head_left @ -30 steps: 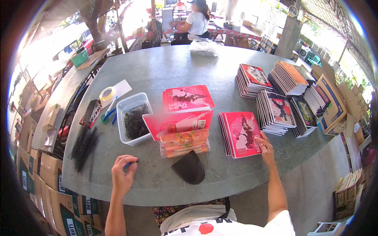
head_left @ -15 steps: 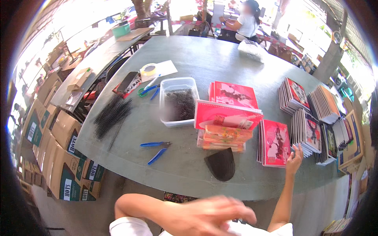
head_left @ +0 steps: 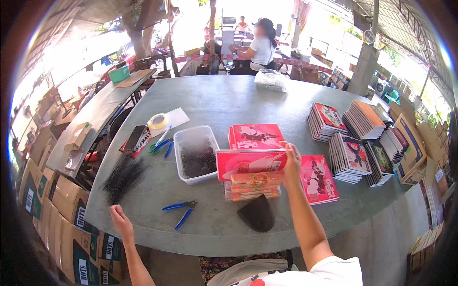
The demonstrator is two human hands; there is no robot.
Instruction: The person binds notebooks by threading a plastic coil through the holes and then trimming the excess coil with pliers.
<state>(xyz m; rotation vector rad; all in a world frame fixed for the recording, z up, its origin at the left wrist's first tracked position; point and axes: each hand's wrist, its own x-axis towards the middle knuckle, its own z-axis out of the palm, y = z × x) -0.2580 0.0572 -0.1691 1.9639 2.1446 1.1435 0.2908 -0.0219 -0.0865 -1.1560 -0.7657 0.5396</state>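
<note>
My left hand (head_left: 122, 222) is closed at the near end of a pile of black spiral binding coils (head_left: 125, 178); whatever its fingers pinch is hidden. With my right hand (head_left: 292, 164) I grip the right edge of a pink notebook (head_left: 250, 165), which stands upright against orange-wrapped bundles (head_left: 255, 183). Behind it lies a stack of pink notebooks (head_left: 257, 136). To the right of my right hand is another pink notebook stack (head_left: 319, 181). A clear plastic tub (head_left: 179, 164) holding more black coils stands left of the upright notebook.
Blue-handled pliers (head_left: 180, 209) and a dark rounded pad (head_left: 257, 213) lie near the front edge. Tape (head_left: 157, 121), paper and cutters sit at the far left. Several notebook stacks (head_left: 350, 155) and a cardboard box (head_left: 411, 150) fill the right. A co-worker (head_left: 260, 47) is beyond the table.
My left hand has swung left from in front of my body to the coils. From the pink stack at right, my right hand has moved to the upright notebook. The view has tilted up.
</note>
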